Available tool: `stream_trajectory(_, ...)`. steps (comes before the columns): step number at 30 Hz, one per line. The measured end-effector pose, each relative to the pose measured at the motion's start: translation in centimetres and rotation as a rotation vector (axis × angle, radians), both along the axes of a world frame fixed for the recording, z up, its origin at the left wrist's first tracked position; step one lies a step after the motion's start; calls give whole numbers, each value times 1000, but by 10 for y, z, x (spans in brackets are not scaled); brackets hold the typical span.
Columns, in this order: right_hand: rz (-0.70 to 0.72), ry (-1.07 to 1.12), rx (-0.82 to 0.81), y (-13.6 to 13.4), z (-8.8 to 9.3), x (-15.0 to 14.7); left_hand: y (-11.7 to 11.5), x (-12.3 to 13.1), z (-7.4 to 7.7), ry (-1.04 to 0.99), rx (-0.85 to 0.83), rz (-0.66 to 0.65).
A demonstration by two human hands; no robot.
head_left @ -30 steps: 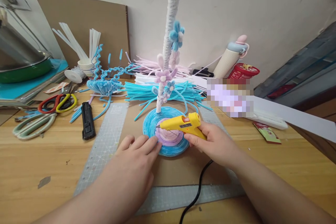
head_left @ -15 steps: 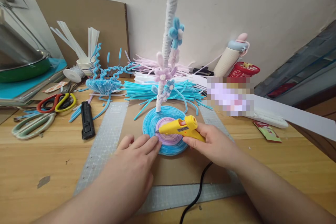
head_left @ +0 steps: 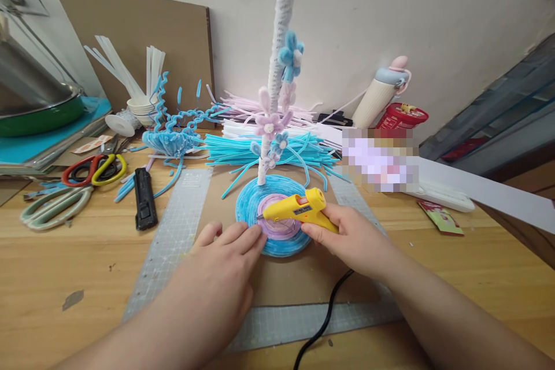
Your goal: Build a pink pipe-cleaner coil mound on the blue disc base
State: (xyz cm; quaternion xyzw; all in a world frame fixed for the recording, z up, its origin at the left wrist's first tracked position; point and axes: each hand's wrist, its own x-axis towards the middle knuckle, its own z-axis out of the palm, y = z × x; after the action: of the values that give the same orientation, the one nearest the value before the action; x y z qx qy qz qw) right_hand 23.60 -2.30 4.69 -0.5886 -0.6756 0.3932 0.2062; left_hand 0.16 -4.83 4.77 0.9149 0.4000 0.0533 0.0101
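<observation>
My right hand (head_left: 347,237) is closed round the handle of a yellow hot glue gun (head_left: 288,208). Its nozzle points left, at the border between the lilac centre and the blue ring of a round pipe-cleaner base (head_left: 250,199). My left hand (head_left: 229,260) lies with fingers stretched out, their tips touching the base's lower left edge near the nozzle. From the back of the base rises a tall white wrapped stem (head_left: 274,69), leaning slightly right. Blue and lilac fuzzy flowers (head_left: 269,125) sit along it. Underneath is a cardboard sheet (head_left: 299,286) on a grey cutting mat (head_left: 151,260).
Bundles of blue pipe cleaners (head_left: 269,150) lie behind the base. Scissors (head_left: 93,170) and a black utility knife (head_left: 145,199) are at left, near a blue curly piece (head_left: 171,141). A bottle (head_left: 377,95) stands back right. The gun's black cable (head_left: 327,312) runs toward the front edge.
Both hands and the glue gun stay almost where they were. The black cable has shifted slightly to the left at the front.
</observation>
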Motion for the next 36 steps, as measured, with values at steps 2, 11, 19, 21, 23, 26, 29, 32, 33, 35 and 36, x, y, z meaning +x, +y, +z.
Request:
stream_trajectory(2,-16,-15,-22,0,1,-1,0,0,0,-1,3,-1)
stream_trajectory(11,-33,50,-116,3,1,-1,0,1,2,5,-3,11)
stream_trajectory(19,-76,86,-210,5,-6,0,-1,0,2,9,-8,10)
stream_trajectory(21,-74,73,-186,4,-5,0,-1,0,2,11,-7,12)
stream_trajectory(23,-67,72,-154,3,-3,0,-1,0,2,14,-3,10)
stream_trajectory(26,-50,69,-101,3,0,-2,-1,0,1,24,-6,0)
stream_trajectory(29,-47,47,-72,2,3,-3,-1,0,0,26,-10,-7)
stream_trajectory(32,-48,36,-61,3,3,-4,-1,1,1,17,-10,-6)
stream_trajectory(33,-45,30,-58,3,3,-4,-1,1,1,12,-12,-2)
stream_trajectory(35,-37,15,-54,3,3,-3,-1,1,3,-1,-27,0)
stream_trajectory(36,-33,8,-54,2,3,-3,0,1,4,-12,-39,-1)
